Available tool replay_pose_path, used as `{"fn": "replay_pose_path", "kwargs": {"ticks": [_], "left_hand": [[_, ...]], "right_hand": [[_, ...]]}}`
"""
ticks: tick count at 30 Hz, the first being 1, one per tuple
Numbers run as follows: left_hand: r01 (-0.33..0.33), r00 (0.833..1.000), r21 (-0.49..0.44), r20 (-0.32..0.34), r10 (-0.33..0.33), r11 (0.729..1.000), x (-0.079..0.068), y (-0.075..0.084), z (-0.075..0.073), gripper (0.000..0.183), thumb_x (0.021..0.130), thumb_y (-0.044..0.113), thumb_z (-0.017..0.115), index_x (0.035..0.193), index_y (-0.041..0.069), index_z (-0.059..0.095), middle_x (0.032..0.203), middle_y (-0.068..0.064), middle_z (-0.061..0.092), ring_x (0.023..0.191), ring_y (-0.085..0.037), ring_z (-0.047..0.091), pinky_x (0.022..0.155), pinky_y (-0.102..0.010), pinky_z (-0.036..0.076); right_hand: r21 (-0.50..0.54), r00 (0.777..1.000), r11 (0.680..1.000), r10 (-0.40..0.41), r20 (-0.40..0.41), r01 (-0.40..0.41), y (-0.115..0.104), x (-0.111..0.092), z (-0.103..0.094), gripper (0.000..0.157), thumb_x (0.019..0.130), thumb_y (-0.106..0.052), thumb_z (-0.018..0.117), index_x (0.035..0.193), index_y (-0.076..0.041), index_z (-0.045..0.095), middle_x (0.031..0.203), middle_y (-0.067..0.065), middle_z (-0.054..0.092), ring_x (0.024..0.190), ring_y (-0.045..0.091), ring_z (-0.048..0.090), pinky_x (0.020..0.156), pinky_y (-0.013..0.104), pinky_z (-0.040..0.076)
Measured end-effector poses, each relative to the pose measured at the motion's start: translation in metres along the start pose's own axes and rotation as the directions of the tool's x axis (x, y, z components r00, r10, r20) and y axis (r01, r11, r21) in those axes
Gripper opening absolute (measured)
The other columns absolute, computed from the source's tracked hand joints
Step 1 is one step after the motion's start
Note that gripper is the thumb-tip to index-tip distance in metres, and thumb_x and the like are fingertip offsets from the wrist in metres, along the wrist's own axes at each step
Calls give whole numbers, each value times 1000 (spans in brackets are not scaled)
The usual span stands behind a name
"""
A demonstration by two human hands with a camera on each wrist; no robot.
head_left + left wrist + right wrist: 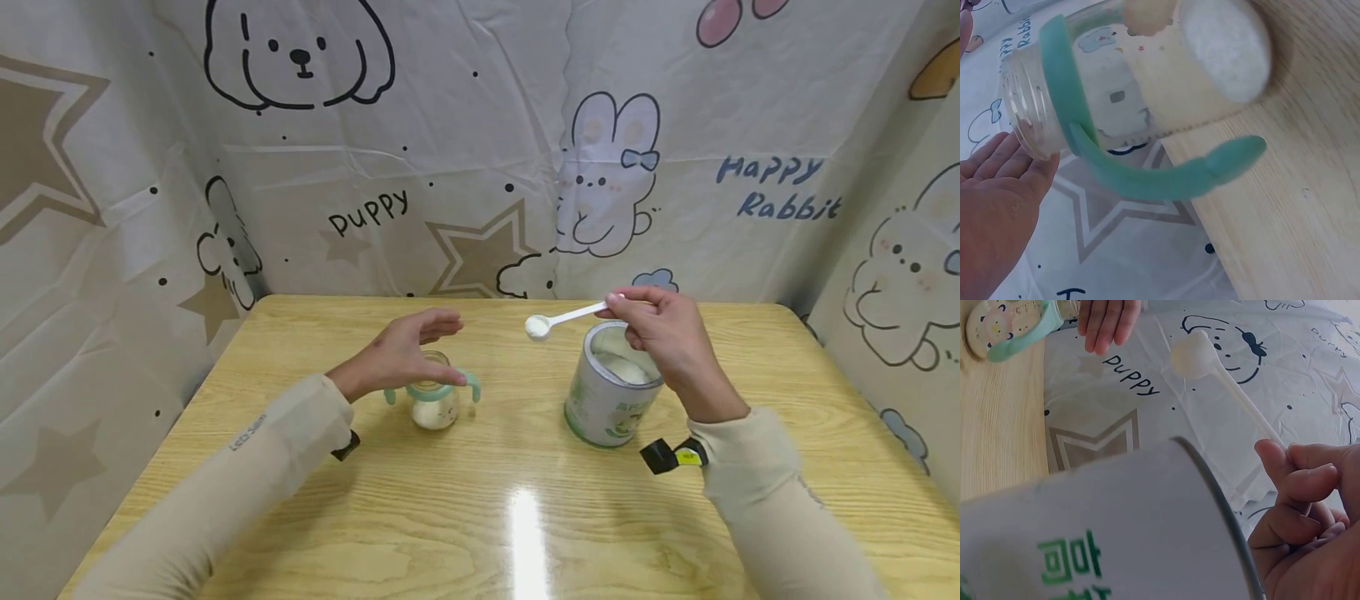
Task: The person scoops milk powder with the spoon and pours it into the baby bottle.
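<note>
My right hand [663,342] pinches the handle end of a white measuring scoop [538,327] between thumb and fingers. White powder fills the scoop's bowl, held up left of an open milk powder can [606,417]. More powder shows inside the can, below its rim. To the left, a clear baby bottle [435,412] with a green two-handled ring [1063,81] stands uncapped on the table. Powder [1229,50] lies at the bottle's base. My left hand [408,354] is beside the bottle's neck, thumb and fingers spread apart, holding nothing.
A wooden table [450,517] carries the bottle and can, roughly a forearm's width apart. Behind it and at both sides hangs a printed cloth [480,125] with cartoon animals and stars. Small dark cameras are strapped to both wrists.
</note>
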State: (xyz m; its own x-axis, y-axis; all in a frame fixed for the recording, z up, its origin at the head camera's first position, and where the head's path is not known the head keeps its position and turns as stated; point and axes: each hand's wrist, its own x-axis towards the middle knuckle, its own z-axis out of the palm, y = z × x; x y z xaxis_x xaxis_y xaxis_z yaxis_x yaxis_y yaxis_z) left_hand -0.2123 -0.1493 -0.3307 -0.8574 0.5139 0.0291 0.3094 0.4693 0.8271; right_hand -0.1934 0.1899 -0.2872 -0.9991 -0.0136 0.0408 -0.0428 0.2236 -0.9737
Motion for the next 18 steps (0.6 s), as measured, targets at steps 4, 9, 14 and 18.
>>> {"fn": "replay_pose_path", "kwargs": {"ticks": [4, 9, 14, 18], "left_hand": [[-15, 1000, 0, 0, 15, 1000, -3, -4, -2, 88, 76, 24, 90, 148, 3, 43, 148, -12, 49, 139, -28, 43, 115, -46, 34], [-31, 999, 8, -7, 31, 999, -7, -9, -4, 86, 77, 23, 90, 147, 2, 45, 147, -15, 50, 138, -31, 44, 115, -49, 34], [-37, 999, 15, -4, 37, 999, -9, -12, -6, 86, 76, 23, 90, 146, 2, 45, 147, -15, 50, 137, -32, 45, 115, -48, 34], [-28, 1000, 11, -4, 28, 1000, -11, -15, -7, 86, 77, 23, 90, 147, 1, 44, 146, -16, 50, 137, -33, 45, 115, -48, 34]], "right_hand": [[18, 1000, 1000, 7, 10, -7, 0, 2, 5, 35, 100, -22, 64, 121, 6, 58, 83, -12, 73, 58, 3, 44, 50, 14, 39], [19, 1000, 1000, 10, 20, -10, 0, 3, 11, 36, 100, -23, 64, 122, 5, 59, 83, -11, 73, 56, 3, 43, 49, 15, 37], [38, 1000, 999, 6, 30, -7, -2, 3, 16, 35, 100, -21, 65, 121, 6, 60, 83, -10, 73, 54, 3, 42, 48, 16, 36], [29, 999, 999, 17, 36, -18, -3, 3, 21, 38, 99, -22, 65, 123, 7, 60, 84, -10, 73, 54, 4, 43, 49, 17, 38]]}}
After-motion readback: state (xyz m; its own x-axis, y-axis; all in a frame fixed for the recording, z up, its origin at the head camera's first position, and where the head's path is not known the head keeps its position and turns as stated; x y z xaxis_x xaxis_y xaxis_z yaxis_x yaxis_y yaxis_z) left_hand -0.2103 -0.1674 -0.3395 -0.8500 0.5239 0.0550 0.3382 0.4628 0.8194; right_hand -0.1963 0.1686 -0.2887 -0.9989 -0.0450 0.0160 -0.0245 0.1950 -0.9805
